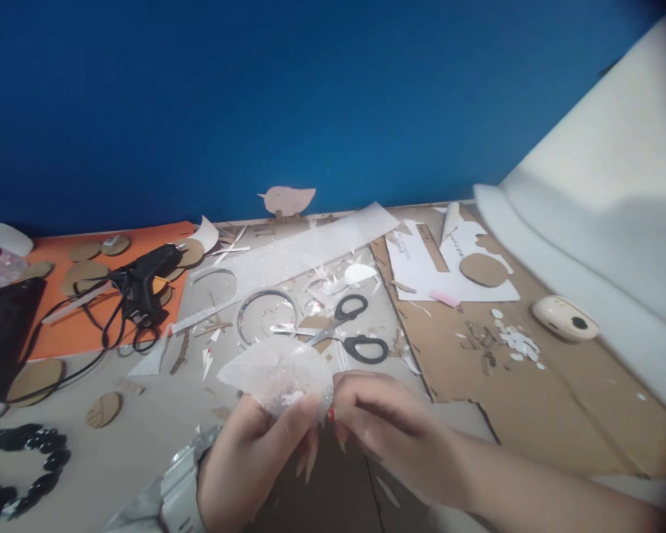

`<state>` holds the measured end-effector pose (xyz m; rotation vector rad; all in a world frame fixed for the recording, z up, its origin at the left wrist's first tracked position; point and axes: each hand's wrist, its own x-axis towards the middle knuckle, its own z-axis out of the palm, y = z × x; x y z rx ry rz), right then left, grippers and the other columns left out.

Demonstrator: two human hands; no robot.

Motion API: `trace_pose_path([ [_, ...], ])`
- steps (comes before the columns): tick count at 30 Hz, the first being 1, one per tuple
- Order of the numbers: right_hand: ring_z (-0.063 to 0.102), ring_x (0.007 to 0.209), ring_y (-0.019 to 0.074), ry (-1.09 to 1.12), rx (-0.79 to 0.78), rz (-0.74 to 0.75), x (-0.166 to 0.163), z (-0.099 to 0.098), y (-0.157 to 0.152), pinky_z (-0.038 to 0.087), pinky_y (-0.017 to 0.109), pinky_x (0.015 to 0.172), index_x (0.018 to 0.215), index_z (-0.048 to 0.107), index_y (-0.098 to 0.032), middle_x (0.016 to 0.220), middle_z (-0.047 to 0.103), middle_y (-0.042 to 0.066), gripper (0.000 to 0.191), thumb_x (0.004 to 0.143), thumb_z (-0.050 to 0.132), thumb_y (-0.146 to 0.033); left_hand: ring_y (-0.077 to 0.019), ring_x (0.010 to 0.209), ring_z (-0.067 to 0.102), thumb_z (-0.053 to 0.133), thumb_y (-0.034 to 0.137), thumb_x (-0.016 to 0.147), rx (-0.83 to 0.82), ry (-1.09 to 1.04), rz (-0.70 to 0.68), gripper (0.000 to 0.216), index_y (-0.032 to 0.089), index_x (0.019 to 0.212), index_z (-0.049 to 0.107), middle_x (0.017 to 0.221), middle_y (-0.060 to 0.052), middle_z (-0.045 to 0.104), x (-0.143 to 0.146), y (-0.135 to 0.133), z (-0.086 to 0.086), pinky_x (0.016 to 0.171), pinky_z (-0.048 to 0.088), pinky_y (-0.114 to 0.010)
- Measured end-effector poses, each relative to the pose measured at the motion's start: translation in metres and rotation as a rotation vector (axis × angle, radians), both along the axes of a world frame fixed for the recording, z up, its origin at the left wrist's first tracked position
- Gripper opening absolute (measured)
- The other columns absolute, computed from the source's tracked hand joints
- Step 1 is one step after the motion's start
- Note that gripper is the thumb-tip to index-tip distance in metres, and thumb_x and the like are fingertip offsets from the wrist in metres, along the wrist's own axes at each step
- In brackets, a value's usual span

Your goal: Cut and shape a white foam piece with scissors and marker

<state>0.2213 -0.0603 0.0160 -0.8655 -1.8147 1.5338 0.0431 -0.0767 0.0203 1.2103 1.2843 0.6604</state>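
A pale, glittery cutout shaped like a bird, with its pointed end to the left, is in my left hand; the thumb presses on its face. Small white bits show near that thumb. At the cutout's right end, my right hand is closed in a pinch. A small red spot shows by those fingertips, and what they hold is hidden. Just beyond the cutout lie scissors with dark handles, their blades toward the left, next to a roll of tape.
A black glue gun and cardboard discs lie on orange paper. Against the blue wall stands a pink bird cutout. Cardboard at right bears white dots and a cream device. Black beads lie front left.
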Motion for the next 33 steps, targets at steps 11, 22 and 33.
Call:
trace_pose_path([
  [11,0.041,0.053,0.0075,0.024,-0.086,-0.012,0.0020,-0.0017,-0.0003,0.034,0.019,0.049,0.070,0.051,-0.017,0.064,0.046,-0.003,0.025,0.090,0.039,-0.011,-0.0105,0.046,0.048,0.039,0.050,0.088,-0.040,-0.050,-0.073,0.055,0.019,0.044,0.045,0.042,0.000,0.049,-0.0005,0.0007,-0.0001,0.054,0.040,-0.022],
  [22,0.038,0.051,0.0077,0.057,-0.201,-0.060,0.0015,-0.0014,-0.0020,0.031,0.019,0.047,0.068,0.050,-0.016,0.061,0.043,-0.003,0.027,0.093,0.041,-0.020,-0.0105,0.046,0.048,0.038,0.051,0.087,-0.019,-0.016,-0.061,0.054,0.019,0.044,0.046,0.042,0.000,0.049,0.0007,0.0014,-0.0020,0.054,0.040,-0.022],
  [33,0.045,0.060,0.0085,0.054,-0.137,-0.054,0.0004,-0.0021,-0.0014,0.036,0.019,0.057,0.073,0.056,-0.015,0.067,0.050,-0.002,0.023,0.090,0.041,-0.011,-0.0092,0.045,0.047,0.041,0.051,0.087,-0.045,-0.060,-0.030,0.050,0.017,0.052,0.052,0.044,0.001,0.051,0.0006,-0.0006,-0.0048,0.051,0.040,-0.020],
])
